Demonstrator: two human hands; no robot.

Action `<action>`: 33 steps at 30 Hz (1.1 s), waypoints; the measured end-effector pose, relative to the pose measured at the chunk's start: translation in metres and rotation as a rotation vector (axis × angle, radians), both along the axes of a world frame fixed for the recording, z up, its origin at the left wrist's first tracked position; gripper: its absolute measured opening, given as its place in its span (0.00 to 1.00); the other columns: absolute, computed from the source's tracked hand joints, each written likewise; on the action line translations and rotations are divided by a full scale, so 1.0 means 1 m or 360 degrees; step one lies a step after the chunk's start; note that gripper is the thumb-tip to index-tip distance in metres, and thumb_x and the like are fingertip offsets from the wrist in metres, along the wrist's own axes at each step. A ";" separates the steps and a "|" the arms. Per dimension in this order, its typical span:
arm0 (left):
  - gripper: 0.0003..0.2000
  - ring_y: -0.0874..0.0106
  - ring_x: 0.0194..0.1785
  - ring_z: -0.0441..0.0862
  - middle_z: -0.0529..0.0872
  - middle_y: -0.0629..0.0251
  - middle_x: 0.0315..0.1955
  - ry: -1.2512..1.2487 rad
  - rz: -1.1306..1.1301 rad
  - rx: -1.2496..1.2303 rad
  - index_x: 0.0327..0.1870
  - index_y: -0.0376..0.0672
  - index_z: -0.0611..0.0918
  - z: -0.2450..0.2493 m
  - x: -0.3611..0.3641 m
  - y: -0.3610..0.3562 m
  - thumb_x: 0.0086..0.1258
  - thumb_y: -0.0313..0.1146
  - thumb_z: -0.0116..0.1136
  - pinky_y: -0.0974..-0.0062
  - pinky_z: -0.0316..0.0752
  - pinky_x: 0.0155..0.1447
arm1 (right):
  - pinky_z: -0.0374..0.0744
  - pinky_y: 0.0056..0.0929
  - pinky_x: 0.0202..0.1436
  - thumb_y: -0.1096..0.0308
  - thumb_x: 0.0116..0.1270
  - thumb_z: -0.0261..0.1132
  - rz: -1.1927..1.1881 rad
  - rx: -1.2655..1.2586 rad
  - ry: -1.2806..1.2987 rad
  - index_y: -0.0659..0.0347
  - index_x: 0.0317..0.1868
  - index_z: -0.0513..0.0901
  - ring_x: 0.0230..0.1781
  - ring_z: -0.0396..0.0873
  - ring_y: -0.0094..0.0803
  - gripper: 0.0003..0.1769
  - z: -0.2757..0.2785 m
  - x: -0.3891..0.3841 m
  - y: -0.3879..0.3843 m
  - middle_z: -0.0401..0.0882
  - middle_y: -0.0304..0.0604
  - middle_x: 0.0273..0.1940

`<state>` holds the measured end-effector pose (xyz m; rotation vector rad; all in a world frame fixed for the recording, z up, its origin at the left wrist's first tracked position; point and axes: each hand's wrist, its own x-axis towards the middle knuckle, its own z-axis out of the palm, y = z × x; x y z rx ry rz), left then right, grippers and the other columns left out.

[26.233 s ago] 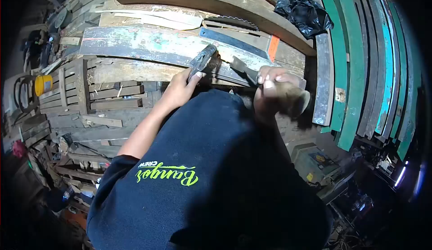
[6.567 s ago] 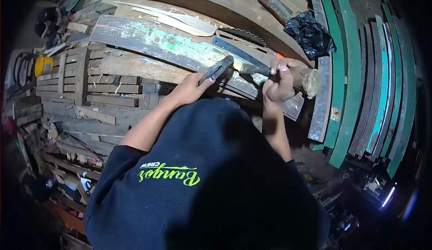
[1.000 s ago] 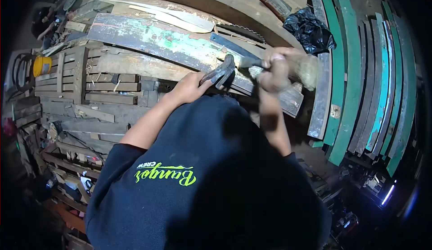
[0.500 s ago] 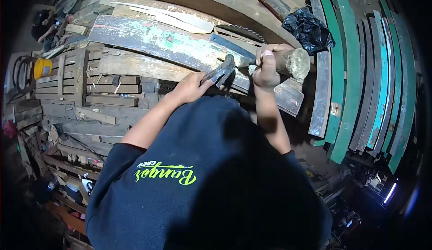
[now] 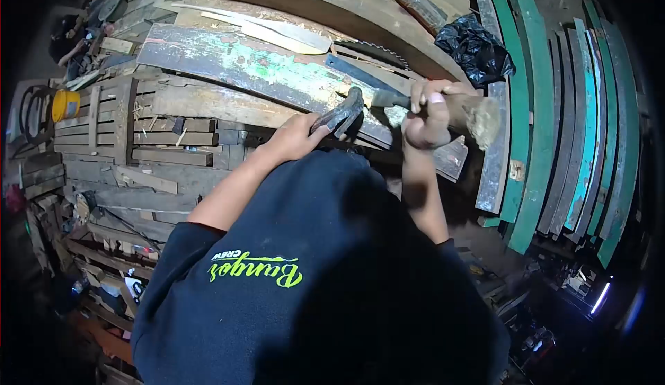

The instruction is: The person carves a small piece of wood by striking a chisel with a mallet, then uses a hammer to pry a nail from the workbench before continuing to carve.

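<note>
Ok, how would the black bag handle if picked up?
Bag is likely floppy: it looks like thin, crumpled film with loose folds. Probably light for its size, though any contents are hidden. Its glossy surface might slip a little in the grip.

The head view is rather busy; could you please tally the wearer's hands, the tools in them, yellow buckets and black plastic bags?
Hands: 2 (left hand, right hand)
Held tools: 2 (dark metal tool, chisel-like tool)
Yellow bucket: 1
Black plastic bag: 1
Total: 6
</note>
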<state>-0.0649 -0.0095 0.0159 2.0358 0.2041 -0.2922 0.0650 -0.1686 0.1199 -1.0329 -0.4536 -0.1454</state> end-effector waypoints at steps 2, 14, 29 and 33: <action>0.17 0.46 0.48 0.83 0.86 0.40 0.40 -0.0007 0.0032 -0.0071 0.48 0.35 0.83 -0.007 -0.002 -0.002 0.75 0.42 0.55 0.57 0.76 0.54 | 0.72 0.24 0.28 0.73 0.61 0.62 0.0059 0.0035 -0.0117 0.58 0.50 0.66 0.24 0.70 0.26 0.18 -0.007 0.002 -0.001 0.73 0.40 0.32; 0.19 0.57 0.29 0.81 0.81 0.48 0.23 -0.0120 0.0495 0.0073 0.45 0.33 0.82 0.019 -0.013 0.021 0.74 0.45 0.57 0.60 0.74 0.38 | 0.69 0.23 0.23 0.75 0.59 0.57 -0.0044 -0.0022 -0.0240 0.59 0.48 0.67 0.20 0.63 0.25 0.16 -0.007 -0.015 -0.032 0.69 0.42 0.30; 0.16 0.52 0.41 0.83 0.82 0.52 0.39 -0.0351 0.0345 0.1443 0.40 0.41 0.83 0.028 0.005 0.085 0.68 0.47 0.64 0.56 0.77 0.42 | 0.66 0.29 0.26 0.73 0.62 0.56 -0.0273 0.0029 -0.0444 0.59 0.51 0.68 0.18 0.64 0.27 0.16 0.021 -0.015 -0.116 0.69 0.42 0.26; 0.14 0.54 0.49 0.78 0.79 0.53 0.46 -0.0746 0.0434 0.1415 0.46 0.41 0.83 0.024 0.008 0.077 0.63 0.37 0.69 0.58 0.74 0.52 | 0.67 0.30 0.26 0.73 0.61 0.56 -0.0233 0.0036 -0.0451 0.59 0.52 0.68 0.18 0.65 0.27 0.17 0.018 -0.022 -0.120 0.69 0.42 0.26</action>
